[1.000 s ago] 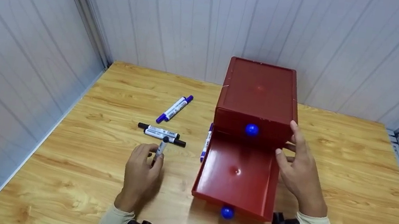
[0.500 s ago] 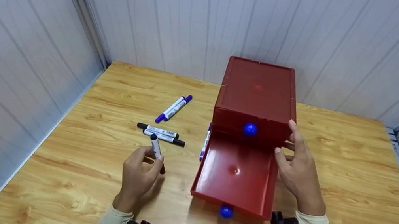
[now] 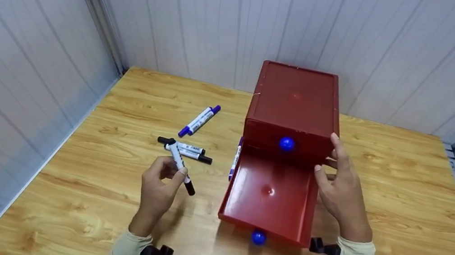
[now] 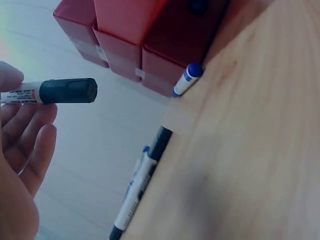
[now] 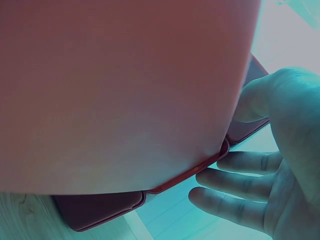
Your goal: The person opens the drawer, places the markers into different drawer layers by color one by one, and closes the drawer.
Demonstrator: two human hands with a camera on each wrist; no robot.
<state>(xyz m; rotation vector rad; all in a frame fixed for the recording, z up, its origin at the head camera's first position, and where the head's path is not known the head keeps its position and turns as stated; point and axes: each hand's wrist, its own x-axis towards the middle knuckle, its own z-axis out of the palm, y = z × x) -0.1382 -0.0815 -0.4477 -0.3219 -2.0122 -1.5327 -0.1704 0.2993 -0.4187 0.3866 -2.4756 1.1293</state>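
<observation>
My left hand (image 3: 157,189) pinches a white marker (image 3: 176,155) with black ends between thumb and fingers, above the table. In the left wrist view, a black end of this marker (image 4: 67,91) sticks out past the fingers. My right hand (image 3: 343,200) rests against the right side of a red drawer unit (image 3: 296,97), its fingers fairly straight. The thumb touches the edge of the pulled-out lower drawer (image 3: 264,211), whose visible floor is bare. The upper drawer, with a blue ball knob (image 3: 286,144), is pushed in.
Two black-ended markers (image 3: 189,154) lie together beyond my left hand. Farther back are two purple-ended markers (image 3: 200,121) side by side. Another purple-ended marker (image 3: 235,160) lies against the unit's left side. Pale panel walls (image 3: 208,19) enclose the wooden table (image 3: 76,186) on three sides.
The marker in my left hand has turned, its upper end swinging left and its lower black end now showing toward the drawer. My right hand and the drawer unit have stayed in place.
</observation>
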